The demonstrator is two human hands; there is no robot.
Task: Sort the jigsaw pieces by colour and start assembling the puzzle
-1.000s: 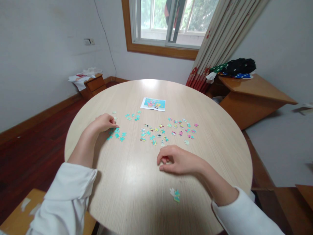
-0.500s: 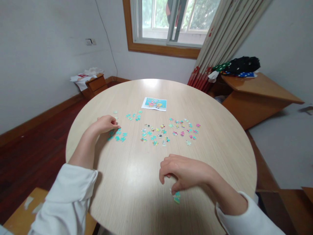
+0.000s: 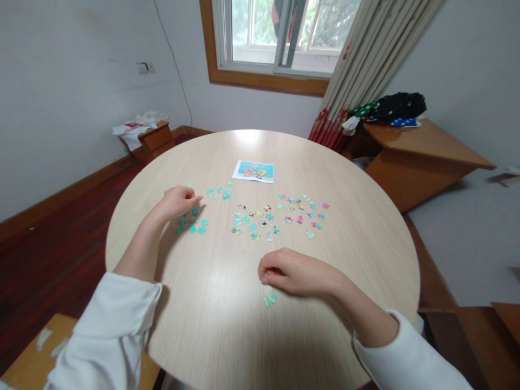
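Note:
My left hand (image 3: 179, 203) hovers over the upper edge of a cluster of teal jigsaw pieces (image 3: 194, 229) on the left. Its fingers are curled in, with one digit pointing right; whatever they may hold is hidden. In front of me, my right hand (image 3: 288, 272) has its fingertips brought together in a pinch. What lies between them is too small to make out. Just below that hand lie green and teal jigsaw pieces (image 3: 270, 299). Farther back sits a group of mixed yellow, teal and white jigsaw pieces (image 3: 255, 223).
A picture card (image 3: 254, 171) lies toward the back of the round table (image 3: 211, 336). Pink and pale jigsaw pieces (image 3: 299, 219) spread to the right, and more teal pieces (image 3: 220, 190) lie back left. A wooden cabinet (image 3: 422, 151) with cloths stands at right, beneath a curtain (image 3: 365, 70).
My right hand has moved up and left, its fingers closing together. The green and teal pieces near it now lie farther left and up. My left hand has shifted slightly, exposing more teal pieces.

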